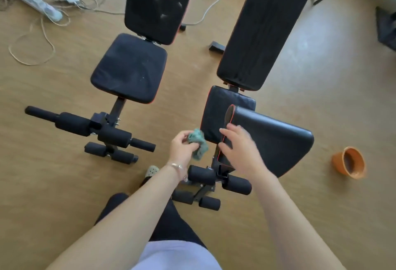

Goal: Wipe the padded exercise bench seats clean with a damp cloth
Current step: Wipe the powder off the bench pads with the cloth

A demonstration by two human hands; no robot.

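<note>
- Fingers (182,135) of the left hand (182,146) curl round the bunched green cloth (200,144), just beside the right bench's seat (216,115). The right hand (240,147) lies flat, fingers spread, on the angled pad (276,139) over that seat.
- Brace the pad with the flat hand, open the cloth out, and wipe in overlapping strokes.
- The left bench's seat (128,70) shows specks, so it probably needs wiping next.

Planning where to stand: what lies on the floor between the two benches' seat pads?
Head view: only bare floor between the left seat pad and right seat pad.
</note>
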